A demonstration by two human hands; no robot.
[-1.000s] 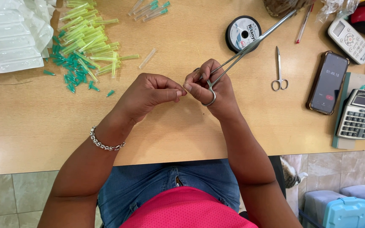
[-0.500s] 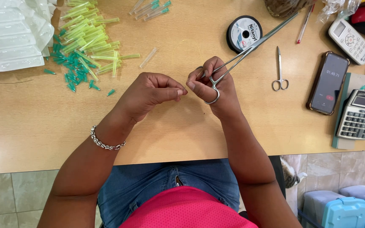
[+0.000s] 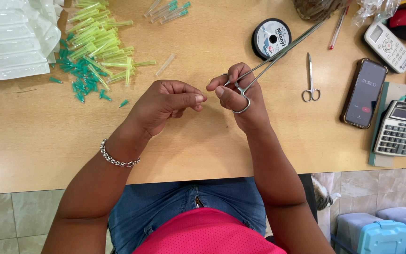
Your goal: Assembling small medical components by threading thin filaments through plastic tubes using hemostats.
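Bare table (image 3: 34,136) lies left of the hands, below the pile of green-tipped needle caps (image 3: 95,51). The left hand (image 3: 163,106) pinches shut just beside the right hand (image 3: 240,101); whether it holds anything, I cannot tell. The right hand's fingers pass through the rings of long forceps (image 3: 278,51) pointing up-right past a thread spool (image 3: 271,37), with small scissors (image 3: 310,77) and a phone (image 3: 365,94) beyond.

A small assembly workstation, this: a wooden desk (image 3: 34,141) over tiled floor, a heap of green-capped clear tubes (image 3: 95,51) far left beside stacked plastic packs (image 3: 10,42), a thread spool (image 3: 271,37), small scissors (image 3: 310,77), and a calculator (image 3: 398,128) at right.
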